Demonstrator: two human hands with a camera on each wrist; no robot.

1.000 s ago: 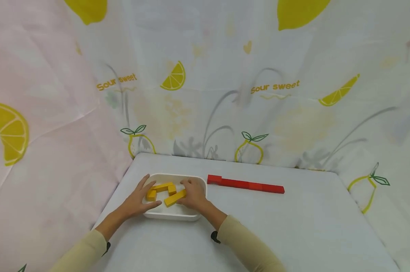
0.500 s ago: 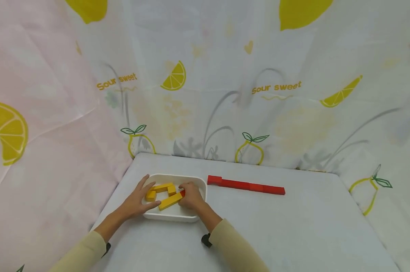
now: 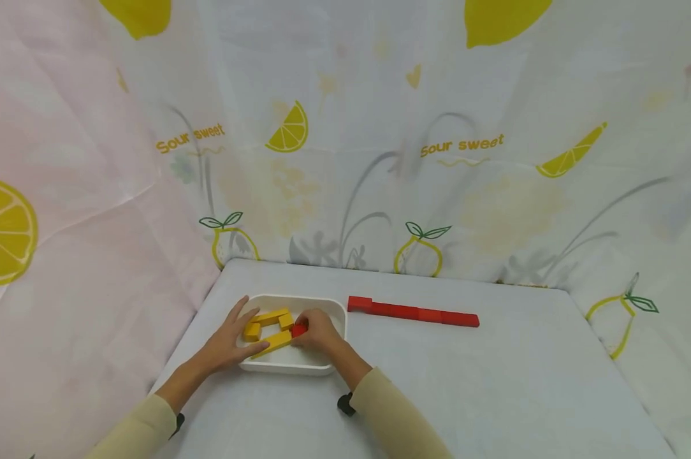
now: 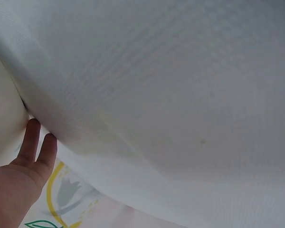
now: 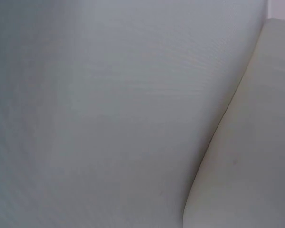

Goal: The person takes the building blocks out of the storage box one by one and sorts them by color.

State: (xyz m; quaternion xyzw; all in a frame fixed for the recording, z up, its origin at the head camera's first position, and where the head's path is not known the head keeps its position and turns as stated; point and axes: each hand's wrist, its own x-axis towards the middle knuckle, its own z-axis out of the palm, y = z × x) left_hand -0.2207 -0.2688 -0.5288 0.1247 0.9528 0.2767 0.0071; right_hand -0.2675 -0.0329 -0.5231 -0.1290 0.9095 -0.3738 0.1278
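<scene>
In the head view a white tray (image 3: 290,368) holds several yellow wooden blocks: a long yellow block (image 3: 276,342) in front, another long yellow block (image 3: 269,316) behind, a yellow cube (image 3: 252,331) at left and a short yellow block (image 3: 286,321) at right. My left hand (image 3: 225,343) reaches over the tray's left side with straight, spread fingers, its thumb against the front block. Inside the tray my right hand (image 3: 320,333) pinches a red block (image 3: 299,329) at the front block's right end. The left wrist view shows only part of the left hand (image 4: 26,175).
To the right of the tray, a row of red blocks (image 3: 414,312) lies on the white table (image 3: 483,382), its left block (image 3: 359,303) standing taller. A lemon-print cloth (image 3: 345,127) rises behind the table. A sleeve (image 5: 247,142) fills the right side of the right wrist view.
The right hand has moved left with the red block, and the long front yellow block has shifted left towards the left thumb. The left hand stays nearly in place.
</scene>
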